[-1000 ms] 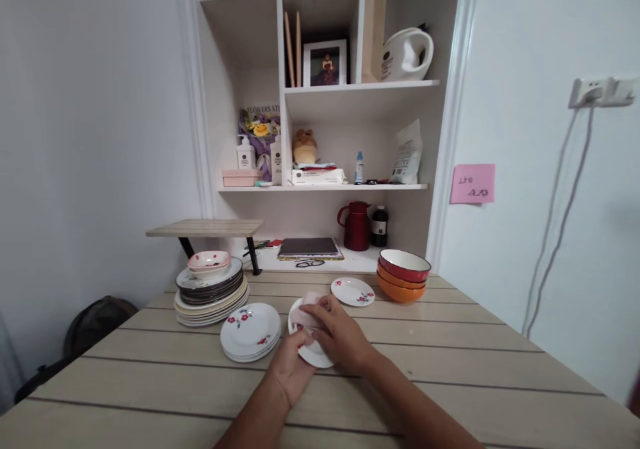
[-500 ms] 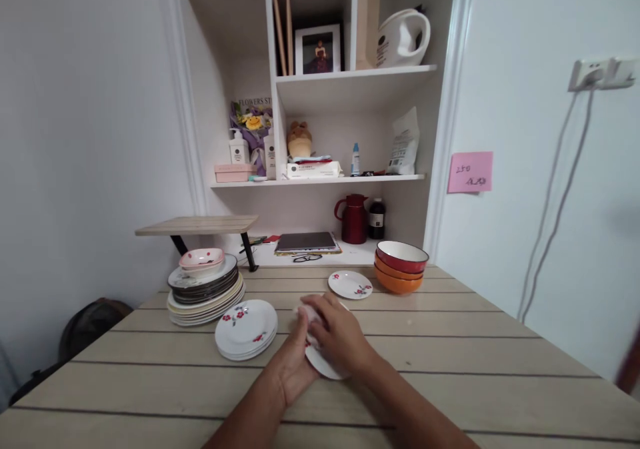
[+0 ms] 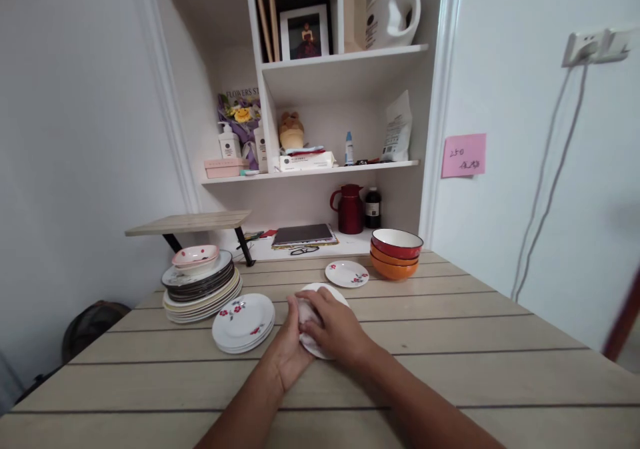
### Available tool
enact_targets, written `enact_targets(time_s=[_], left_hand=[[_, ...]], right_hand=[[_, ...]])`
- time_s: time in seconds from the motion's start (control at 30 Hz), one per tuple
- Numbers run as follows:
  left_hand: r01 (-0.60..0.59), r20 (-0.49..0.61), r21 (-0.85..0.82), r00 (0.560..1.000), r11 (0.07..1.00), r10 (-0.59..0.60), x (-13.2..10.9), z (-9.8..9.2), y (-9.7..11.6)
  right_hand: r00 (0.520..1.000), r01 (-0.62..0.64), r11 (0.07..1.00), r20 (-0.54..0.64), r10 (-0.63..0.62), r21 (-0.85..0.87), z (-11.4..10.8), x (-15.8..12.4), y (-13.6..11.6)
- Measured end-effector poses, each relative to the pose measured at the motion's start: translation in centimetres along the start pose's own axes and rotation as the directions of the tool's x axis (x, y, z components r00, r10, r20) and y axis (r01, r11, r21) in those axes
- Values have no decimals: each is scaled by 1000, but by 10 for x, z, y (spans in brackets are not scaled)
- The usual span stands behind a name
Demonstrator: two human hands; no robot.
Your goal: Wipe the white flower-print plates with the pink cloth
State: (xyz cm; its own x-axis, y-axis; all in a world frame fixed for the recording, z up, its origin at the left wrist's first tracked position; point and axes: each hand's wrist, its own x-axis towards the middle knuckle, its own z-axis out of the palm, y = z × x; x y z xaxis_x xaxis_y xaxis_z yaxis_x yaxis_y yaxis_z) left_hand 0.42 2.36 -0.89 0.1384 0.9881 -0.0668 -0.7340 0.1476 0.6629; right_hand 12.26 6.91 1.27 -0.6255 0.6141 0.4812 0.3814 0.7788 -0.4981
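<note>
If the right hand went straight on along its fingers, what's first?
Past the cloth under its fingers, the right hand would likely meet the left hand, at its thumb; the gap in depth is unclear.

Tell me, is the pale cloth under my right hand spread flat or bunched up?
Bunched up: the pale cloth shows as a small wad beneath your right hand, partly hidden.

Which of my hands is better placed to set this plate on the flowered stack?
Likely your left hand: it supports the plate from the side nearer the flowered stack. Your right hand is farther from that stack and covers the pale cloth.
</note>
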Motion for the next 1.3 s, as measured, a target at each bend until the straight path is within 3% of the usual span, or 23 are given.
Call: enact_targets(time_s=[0.1,0.2,0.37,0.5,0.67,0.83,0.97,1.13,1.2,1.3], left_hand=[[-23,26,-18,999,1000,24,2,0,-2],[-27,34,-23,999,999,28,3,-2,-2],[24,0,30,1000,999,-24,-1,-1,2],[32,-17,47,999,998,-31,-3,2,3],[12,-17,10,1000,1000,-12,4,-3,0],[27,0,-9,1000,1000,-27,4,-4,1],[30,13,17,999,999,-30,-1,1,3],[76,35,31,996,997,-77,-1,2,3],[59,23,22,998,998,-60,0,2,2],[38,7,21,999,999,-38,1,2,0]], right_hand=[[997,-63,990,-53,56,-125,-7,9,8],[991,-131,966,12,137,-222,-18,5,16],[991,10,992,136,7,-125,-11,-11,7],[999,36,999,11,-36,-20,3,-2,2],[989,-80,975,-135,52,-206,-8,12,19],[988,-134,949,32,150,-286,-22,-3,16],[988,-59,985,130,80,-161,-16,-13,-4],[998,3,997,-65,3,79,-5,-1,-10],[991,-5,998,-130,12,55,-5,4,-3],[979,-116,992,-174,106,-51,-8,6,10]])
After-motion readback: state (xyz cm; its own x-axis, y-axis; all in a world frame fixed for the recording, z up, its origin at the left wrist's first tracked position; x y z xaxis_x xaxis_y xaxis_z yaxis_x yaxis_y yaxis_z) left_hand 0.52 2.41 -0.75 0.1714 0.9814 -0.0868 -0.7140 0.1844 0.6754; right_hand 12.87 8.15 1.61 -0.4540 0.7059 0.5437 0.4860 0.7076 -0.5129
